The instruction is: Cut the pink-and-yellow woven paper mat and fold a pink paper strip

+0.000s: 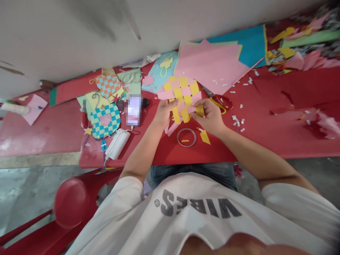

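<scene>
A woven paper mat [183, 97] of pink and yellow strips sits at the middle of the red table. My left hand [164, 113] and my right hand [208, 115] both grip its lower edge, with fingers on the strips. Some strip ends stick out past my fingers. Just beyond my right hand lie scissors with red and yellow handles [220, 102]. Below the mat, near my hands, are a thin transparent ring [186, 137] and a yellow paper scrap [204, 137].
Stacked pink and teal paper sheets [212, 60] lie at the back. To the left are a checked teal-and-yellow paper piece [105, 120], a blurred phone [133, 109] and a white mask [117, 143]. Paper bits litter the right. A red plastic chair [70, 202] stands at lower left.
</scene>
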`<state>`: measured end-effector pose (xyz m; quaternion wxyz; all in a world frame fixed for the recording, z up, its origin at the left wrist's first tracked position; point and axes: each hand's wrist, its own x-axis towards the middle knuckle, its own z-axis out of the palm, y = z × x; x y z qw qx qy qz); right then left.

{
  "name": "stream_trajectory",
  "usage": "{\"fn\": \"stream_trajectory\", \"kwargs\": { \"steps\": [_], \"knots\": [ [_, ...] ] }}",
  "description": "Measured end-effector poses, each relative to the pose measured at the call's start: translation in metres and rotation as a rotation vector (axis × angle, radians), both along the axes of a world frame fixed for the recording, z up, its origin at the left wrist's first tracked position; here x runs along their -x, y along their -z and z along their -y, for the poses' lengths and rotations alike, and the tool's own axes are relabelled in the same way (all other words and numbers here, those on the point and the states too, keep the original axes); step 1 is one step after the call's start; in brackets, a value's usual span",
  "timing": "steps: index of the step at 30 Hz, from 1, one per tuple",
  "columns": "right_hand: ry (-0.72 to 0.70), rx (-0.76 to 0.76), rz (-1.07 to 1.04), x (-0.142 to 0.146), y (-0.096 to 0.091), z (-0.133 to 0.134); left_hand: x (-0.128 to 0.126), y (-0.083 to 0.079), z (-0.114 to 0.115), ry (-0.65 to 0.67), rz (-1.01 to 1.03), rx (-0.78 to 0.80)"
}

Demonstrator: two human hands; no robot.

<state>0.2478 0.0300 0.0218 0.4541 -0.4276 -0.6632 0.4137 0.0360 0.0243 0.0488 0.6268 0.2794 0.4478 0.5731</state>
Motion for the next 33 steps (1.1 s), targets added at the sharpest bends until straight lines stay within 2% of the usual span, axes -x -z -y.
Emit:
{"fn": "stream_trajectory", "kwargs": {
  "steps": [3,9,16,23,27,33],
  "knots": [
    [0.032,-0.057,0.013,-0.002,-0.003,-0.001,0.004,-0.003,0.000,0.001,-0.008,-0.081],
    [0.048,-0.102,0.015,-0.003,-0.001,0.000,0.005,-0.007,-0.003,-0.037,0.029,-0.118],
    [0.060,-0.057,0.031,-0.003,-0.007,0.004,0.010,-0.004,-0.006,-0.062,0.006,-0.098],
    [0.091,-0.127,0.031,-0.004,-0.004,0.004,0.010,0.000,-0.005,0.109,-0.049,-0.213],
    [0.110,-0.197,0.013,-0.003,0.002,0.001,0.013,0.011,-0.012,0.179,-0.105,-0.345],
    [0.143,-0.272,-0.010,-0.002,0.000,0.002,0.018,0.026,-0.013,0.206,-0.233,-0.455]
  ]
}}
